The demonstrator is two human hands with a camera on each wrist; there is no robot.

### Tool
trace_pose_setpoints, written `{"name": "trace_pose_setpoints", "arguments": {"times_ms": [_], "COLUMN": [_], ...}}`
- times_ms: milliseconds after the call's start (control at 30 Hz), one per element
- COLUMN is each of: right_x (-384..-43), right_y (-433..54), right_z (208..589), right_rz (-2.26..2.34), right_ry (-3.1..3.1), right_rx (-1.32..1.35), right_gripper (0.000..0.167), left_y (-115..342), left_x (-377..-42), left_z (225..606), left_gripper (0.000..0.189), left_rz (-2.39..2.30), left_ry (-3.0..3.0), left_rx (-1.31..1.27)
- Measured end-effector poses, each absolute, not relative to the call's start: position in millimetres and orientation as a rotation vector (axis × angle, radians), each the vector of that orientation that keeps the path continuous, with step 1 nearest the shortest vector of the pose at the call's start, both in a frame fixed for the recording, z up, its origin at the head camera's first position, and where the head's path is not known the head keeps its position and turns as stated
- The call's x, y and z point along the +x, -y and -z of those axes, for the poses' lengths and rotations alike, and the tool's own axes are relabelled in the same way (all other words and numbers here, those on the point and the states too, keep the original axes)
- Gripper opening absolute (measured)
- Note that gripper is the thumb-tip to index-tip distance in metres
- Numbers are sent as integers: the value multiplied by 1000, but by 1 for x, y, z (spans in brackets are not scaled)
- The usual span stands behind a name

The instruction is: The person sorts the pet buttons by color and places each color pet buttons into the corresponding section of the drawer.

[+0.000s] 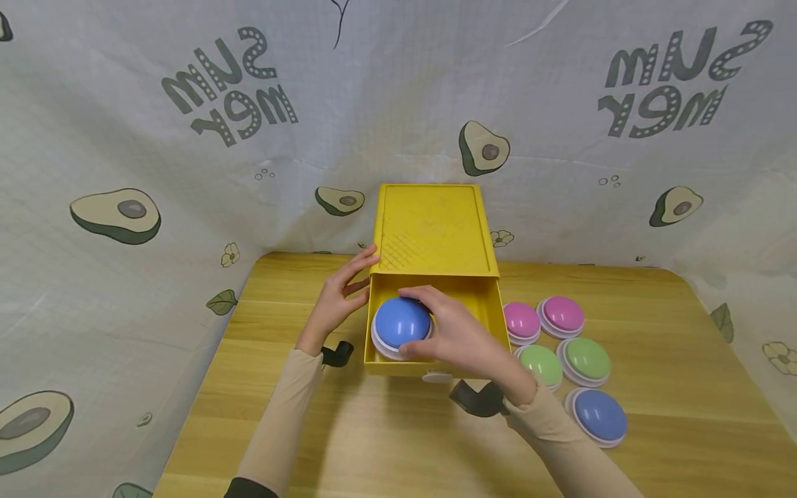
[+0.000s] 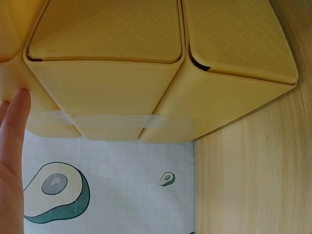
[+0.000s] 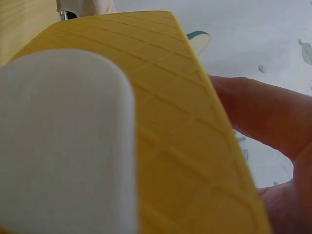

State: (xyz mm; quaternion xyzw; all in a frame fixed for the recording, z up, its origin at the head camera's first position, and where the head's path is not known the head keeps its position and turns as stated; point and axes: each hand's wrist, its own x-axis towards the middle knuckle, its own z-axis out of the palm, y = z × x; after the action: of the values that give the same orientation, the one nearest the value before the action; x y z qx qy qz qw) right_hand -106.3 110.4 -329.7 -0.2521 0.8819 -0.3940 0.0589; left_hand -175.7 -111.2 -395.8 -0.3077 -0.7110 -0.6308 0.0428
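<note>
A yellow drawer box (image 1: 436, 228) stands at the back of the table with its drawer (image 1: 479, 294) pulled out toward me. Inside the drawer, at its left side, a blue domed button (image 1: 401, 321) sits on a white round base. My right hand (image 1: 461, 335) grips this button, fingers over its far edge and thumb at its near edge. My left hand (image 1: 339, 297), fingers extended, rests against the box's left side. In the left wrist view, a finger (image 2: 17, 131) lies along the yellow wall. The right wrist view shows the drawer's patterned front (image 3: 170, 126) and white pull (image 3: 68, 136).
Right of the drawer, on the wooden table (image 1: 672, 346), lie two pink domed buttons (image 1: 563, 315), two green ones (image 1: 588, 360) and another blue one (image 1: 600, 415). A cloth (image 1: 398, 104) with avocado prints hangs behind the box.
</note>
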Motion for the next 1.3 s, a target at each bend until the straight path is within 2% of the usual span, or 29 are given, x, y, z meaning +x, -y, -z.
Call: {"name": "trace_pose_setpoints", "arguments": {"times_ms": [467,700,933,1133,1300], "right_x": [-106,-104,-98,-90,-84], "right_y": [-113,-125,-143,-162,-175], "right_z": [332,331,328,327,325], "right_rz": [1245,1426,1584,1736,1855], "right_ry": [-2607,-2548,-2542,-2503,-2488], "right_rx": [-816,-833,-811,-757,-831], "right_gripper": [54,53,51,50,52], "left_y": [111,111,112,110,110], "left_x": [-176,-176,-186,-176,-175], "left_z": [396,396,415,398,396], "left_gripper": [50,50,53,50,50], "left_rz": [1941,1938,1921,1918,1918], "left_ry": [2181,2186,2147,2166,2167], "left_rx": [-935,-923,-943,-941,-936]}}
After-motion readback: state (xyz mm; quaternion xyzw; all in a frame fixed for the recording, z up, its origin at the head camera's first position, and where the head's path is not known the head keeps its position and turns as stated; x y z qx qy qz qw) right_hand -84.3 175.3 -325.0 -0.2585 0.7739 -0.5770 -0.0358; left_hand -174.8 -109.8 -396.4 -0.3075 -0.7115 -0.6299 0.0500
